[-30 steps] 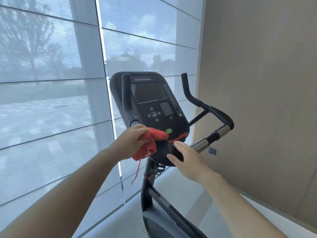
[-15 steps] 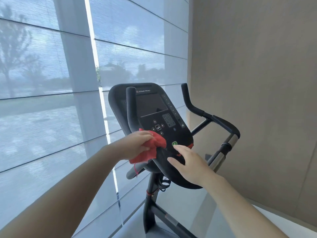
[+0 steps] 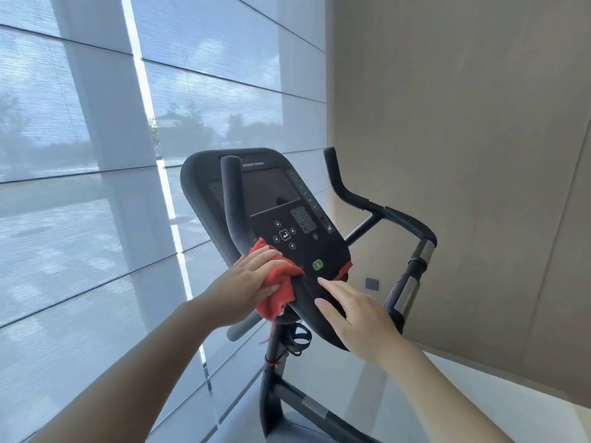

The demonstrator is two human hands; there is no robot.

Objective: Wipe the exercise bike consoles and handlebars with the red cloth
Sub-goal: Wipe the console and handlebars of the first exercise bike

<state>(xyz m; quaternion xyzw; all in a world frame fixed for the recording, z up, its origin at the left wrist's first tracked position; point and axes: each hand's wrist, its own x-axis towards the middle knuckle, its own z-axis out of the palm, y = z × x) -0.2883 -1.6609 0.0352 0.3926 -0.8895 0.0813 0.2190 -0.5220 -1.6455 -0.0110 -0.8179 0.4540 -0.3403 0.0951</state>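
Observation:
A black exercise bike console [image 3: 275, 193] with a dark screen, keypad and green button stands in the middle of the view. My left hand [image 3: 246, 282] grips the bunched red cloth [image 3: 278, 292] against the console's lower left edge, at the base of the left handlebar [image 3: 232, 199]. My right hand [image 3: 355, 314] rests with straight fingers on the console's bottom edge, just below the green button. The right handlebar [image 3: 377, 206] with a silver grip section [image 3: 406, 292] curves off to the right, untouched.
Large shaded windows [image 3: 80, 187] fill the left side. A beige wall [image 3: 463, 139] with a small dark socket [image 3: 371, 283] lies close behind the bike on the right. The bike's post and frame [image 3: 271, 378] run down toward the floor.
My left hand slid the cloth from the console's lower middle over to its left edge by the left handlebar. My right hand stays on the console's bottom edge. The view has shifted.

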